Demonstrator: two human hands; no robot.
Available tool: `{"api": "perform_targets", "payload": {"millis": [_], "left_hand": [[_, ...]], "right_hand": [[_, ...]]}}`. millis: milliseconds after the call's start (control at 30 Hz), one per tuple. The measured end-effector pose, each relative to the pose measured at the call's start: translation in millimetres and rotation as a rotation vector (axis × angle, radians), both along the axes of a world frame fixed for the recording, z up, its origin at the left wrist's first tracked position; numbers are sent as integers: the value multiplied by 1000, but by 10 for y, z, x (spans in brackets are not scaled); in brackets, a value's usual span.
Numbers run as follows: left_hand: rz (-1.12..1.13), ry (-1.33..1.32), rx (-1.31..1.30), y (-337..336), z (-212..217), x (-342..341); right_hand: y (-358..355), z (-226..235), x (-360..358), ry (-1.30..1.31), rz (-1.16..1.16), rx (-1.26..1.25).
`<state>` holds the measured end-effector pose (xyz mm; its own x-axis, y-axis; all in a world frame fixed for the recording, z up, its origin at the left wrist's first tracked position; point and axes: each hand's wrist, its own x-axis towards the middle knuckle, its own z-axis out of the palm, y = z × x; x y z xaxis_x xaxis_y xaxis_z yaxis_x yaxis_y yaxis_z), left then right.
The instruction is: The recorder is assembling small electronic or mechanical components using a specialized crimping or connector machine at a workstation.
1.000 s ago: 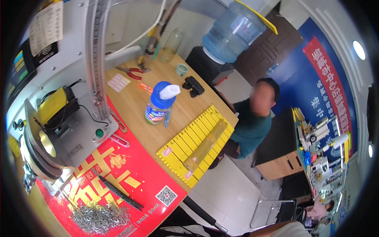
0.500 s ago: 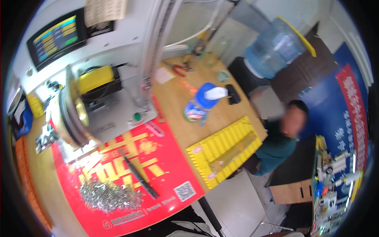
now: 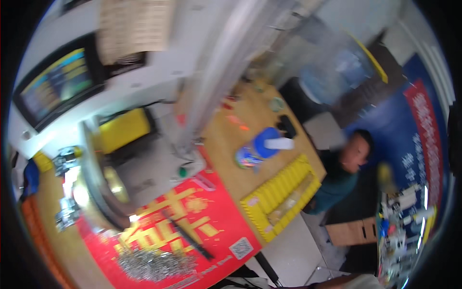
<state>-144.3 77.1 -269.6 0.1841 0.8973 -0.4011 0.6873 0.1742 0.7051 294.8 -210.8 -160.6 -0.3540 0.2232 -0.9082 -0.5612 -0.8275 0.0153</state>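
Observation:
Neither of my hands shows a finger in the picture. At the lower edge a blurred brown and beige shape (image 3: 347, 281) comes in; I cannot tell what it is. Closest to me on the table lies a red printed mat (image 3: 219, 243) with yellow characters. A heap of silvery metal pieces (image 3: 154, 266) rests on its near part. Beside the heap lies a dark, thin pen-like tool (image 3: 188, 237), slanting. A machine with a round wheel (image 3: 103, 180) and a lit lamp stands at the mat's left.
A blue-topped bottle (image 3: 262, 147) stands on the wooden table, beyond a yellow divided tray (image 3: 257, 216). A screen (image 3: 60, 82) hangs upper left. Across the table's right edge sits a person (image 3: 332, 190) in dark green. Behind is a large water bottle (image 3: 332, 77).
My view has shifted and blurred, so the table things now appear lower and further right. The brown and beige shape has grown at the lower edge.

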Motion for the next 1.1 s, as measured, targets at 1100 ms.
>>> {"api": "perform_targets", "payload": {"millis": [1100], "left_hand": [[-157,82,9,639,-213,-424]], "right_hand": [[273,-280,187,-145,331,355]]}}
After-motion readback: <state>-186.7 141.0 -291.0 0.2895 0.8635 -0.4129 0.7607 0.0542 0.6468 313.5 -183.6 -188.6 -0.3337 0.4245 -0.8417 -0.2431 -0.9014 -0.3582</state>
